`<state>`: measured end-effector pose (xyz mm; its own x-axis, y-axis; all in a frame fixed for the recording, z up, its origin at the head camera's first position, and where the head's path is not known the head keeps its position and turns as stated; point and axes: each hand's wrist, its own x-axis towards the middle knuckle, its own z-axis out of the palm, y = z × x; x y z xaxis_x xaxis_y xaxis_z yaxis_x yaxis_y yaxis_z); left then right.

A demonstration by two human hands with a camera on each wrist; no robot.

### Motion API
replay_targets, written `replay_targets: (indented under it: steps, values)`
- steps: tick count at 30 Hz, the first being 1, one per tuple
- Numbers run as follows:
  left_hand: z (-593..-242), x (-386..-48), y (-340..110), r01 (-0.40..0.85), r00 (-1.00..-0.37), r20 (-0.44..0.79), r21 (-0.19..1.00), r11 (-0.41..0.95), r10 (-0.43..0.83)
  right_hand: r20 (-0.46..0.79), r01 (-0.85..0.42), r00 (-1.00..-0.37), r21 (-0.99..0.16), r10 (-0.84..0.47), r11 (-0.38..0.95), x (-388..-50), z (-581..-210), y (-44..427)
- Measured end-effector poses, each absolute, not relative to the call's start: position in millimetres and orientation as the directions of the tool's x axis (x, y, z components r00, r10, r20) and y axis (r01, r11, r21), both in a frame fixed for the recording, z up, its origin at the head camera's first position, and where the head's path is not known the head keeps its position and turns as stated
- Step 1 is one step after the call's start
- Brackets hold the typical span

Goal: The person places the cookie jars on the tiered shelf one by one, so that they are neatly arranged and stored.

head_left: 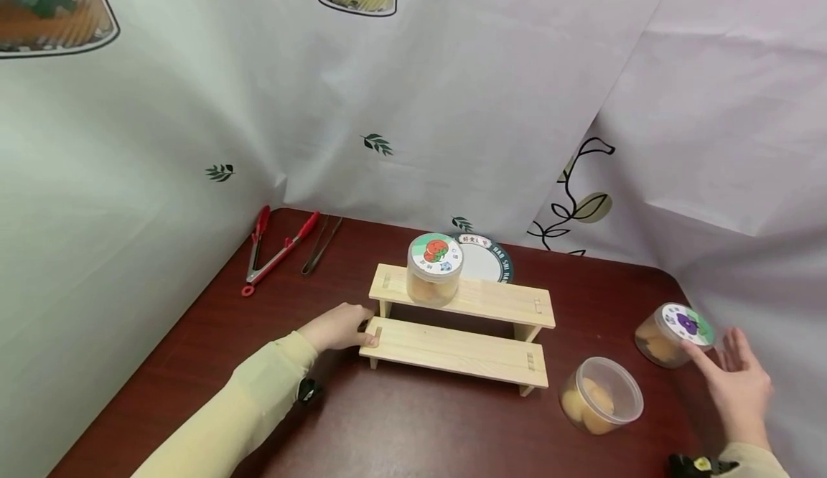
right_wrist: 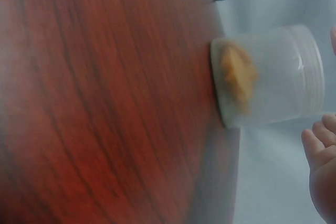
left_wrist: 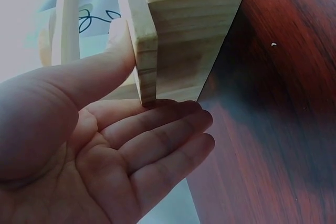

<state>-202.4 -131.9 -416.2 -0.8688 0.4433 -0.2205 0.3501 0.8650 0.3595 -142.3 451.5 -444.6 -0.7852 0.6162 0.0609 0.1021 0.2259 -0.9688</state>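
Note:
A two-step wooden shelf (head_left: 452,352) stands mid-table. My left hand (head_left: 339,326) grips the left end of its lower step, thumb on top; in the left wrist view the fingers reach beside the shelf's end panel (left_wrist: 191,40). A clear jar with a tomato-pictured lid (head_left: 434,270) sits on the upper step. At the right, my right hand (head_left: 736,377) is spread beside a jar with a purple-fruit lid (head_left: 672,334), the thumb close to the lid; whether it touches is unclear. In the right wrist view, fingers appear near the jar (right_wrist: 278,77), which holds tan pieces.
A lidless clear jar (head_left: 620,385) of round yellowish pieces stands right of the shelf. Behind the shelf lies a plate (head_left: 500,255) with a dark rim. Red-handled tongs (head_left: 274,263) and metal tweezers (head_left: 316,252) lie back left. White printed cloth (head_left: 452,105) hangs around the dark red table.

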Motion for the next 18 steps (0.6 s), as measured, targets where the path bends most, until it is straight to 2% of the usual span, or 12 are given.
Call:
replay_targets:
  steps: [4,11,18]
  values:
    - [-416.6,-201.6,-132.7,0.356,-0.868,-0.215,0.36,0.863,0.448,0.016,0.13,-0.78,-0.974,0.626,0.186,-144.0,-447.1,455.5]
    - [-415.8,-201.2,-131.6,0.347,-0.87,-0.22,0.363,0.865,0.442,-0.015,0.157,-0.816,-0.968,0.578,0.196,-149.4,-452.1,460.7]
    - [-415.6,-202.6,-130.6,0.345,-0.87,-0.224,0.358,0.867,0.439,-0.052,0.133,-0.823,-0.986,0.566,0.102,-155.9,-457.0,462.1]
